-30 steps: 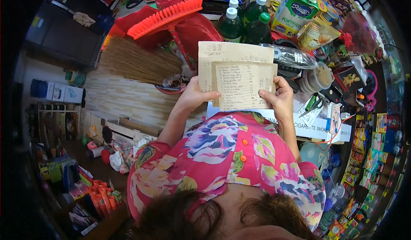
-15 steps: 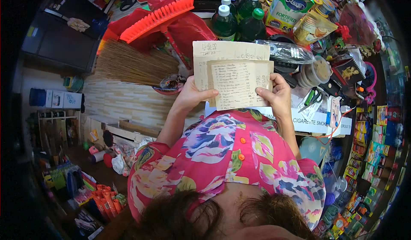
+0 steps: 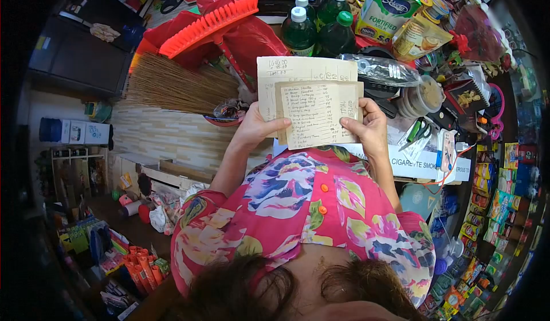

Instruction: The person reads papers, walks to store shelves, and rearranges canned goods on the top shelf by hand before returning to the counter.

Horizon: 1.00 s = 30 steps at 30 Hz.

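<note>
Several handwritten paper sheets [image 3: 318,112] are held up in front of my chest, the smaller list lying over a larger sheet [image 3: 286,69] with figures along its top. My left hand [image 3: 255,127] grips their left edge, thumb on the front. On the opposite side my right hand [image 3: 368,127] pinches them, thumb pressed over the list and fingers curled behind. Both hands are closed on the papers. The sheets hide part of the counter behind them.
A red-bristled brush [image 3: 209,26] and a straw broom [image 3: 172,86] lie at the left. Green bottles [image 3: 299,31], a milk carton [image 3: 385,8], a round plastic tub [image 3: 424,97] and green-handled scissors [image 3: 420,130] crowd the counter. Snack packets [image 3: 481,200] hang at the right.
The papers have shifted very slightly left and down, with both hands keeping the same grip. Everything else looks unchanged.
</note>
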Each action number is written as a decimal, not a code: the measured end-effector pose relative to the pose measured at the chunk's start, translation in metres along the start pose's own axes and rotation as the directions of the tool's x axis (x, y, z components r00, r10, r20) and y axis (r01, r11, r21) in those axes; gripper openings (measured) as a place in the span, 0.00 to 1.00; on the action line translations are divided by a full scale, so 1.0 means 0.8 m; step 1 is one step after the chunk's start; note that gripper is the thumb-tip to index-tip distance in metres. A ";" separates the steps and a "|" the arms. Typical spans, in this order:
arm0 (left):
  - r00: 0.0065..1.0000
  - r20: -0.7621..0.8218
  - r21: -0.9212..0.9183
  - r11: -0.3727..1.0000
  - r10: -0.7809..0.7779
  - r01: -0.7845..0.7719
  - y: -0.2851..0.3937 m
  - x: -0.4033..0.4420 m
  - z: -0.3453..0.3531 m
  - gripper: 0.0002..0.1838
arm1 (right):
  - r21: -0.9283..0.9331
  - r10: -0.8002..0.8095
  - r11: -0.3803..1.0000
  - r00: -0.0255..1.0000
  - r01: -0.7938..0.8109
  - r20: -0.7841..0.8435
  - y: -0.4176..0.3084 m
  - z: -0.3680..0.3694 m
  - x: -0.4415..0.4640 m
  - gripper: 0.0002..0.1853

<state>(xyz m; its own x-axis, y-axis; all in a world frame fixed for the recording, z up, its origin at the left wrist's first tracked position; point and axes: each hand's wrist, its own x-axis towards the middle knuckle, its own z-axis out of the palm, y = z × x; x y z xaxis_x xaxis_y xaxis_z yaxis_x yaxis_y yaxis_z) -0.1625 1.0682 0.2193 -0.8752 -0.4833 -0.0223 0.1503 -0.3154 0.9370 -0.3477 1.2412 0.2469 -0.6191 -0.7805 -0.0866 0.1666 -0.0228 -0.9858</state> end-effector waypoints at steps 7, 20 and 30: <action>0.999 -0.014 0.011 0.999 0.034 -0.034 -0.004 0.001 -0.002 0.20 | 0.007 -0.028 1.000 1.000 0.028 0.010 -0.001 0.000 0.000 0.19; 1.000 -0.011 0.039 0.999 0.010 -0.010 -0.003 -0.003 -0.003 0.21 | 0.005 -0.016 1.000 0.999 0.016 0.038 -0.003 0.000 -0.001 0.20; 1.000 -0.007 0.053 0.999 0.006 -0.006 0.004 -0.004 0.000 0.21 | -0.015 0.001 1.000 1.000 0.000 0.017 -0.004 0.001 -0.002 0.20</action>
<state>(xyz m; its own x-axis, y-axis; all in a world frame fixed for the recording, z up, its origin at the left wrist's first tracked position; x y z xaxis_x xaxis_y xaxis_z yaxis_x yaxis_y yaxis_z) -0.1589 1.0688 0.2224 -0.8711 -0.4907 -0.0191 0.1306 -0.2690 0.9543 -0.3463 1.2422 0.2504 -0.6056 -0.7912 -0.0846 0.1551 -0.0131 -0.9878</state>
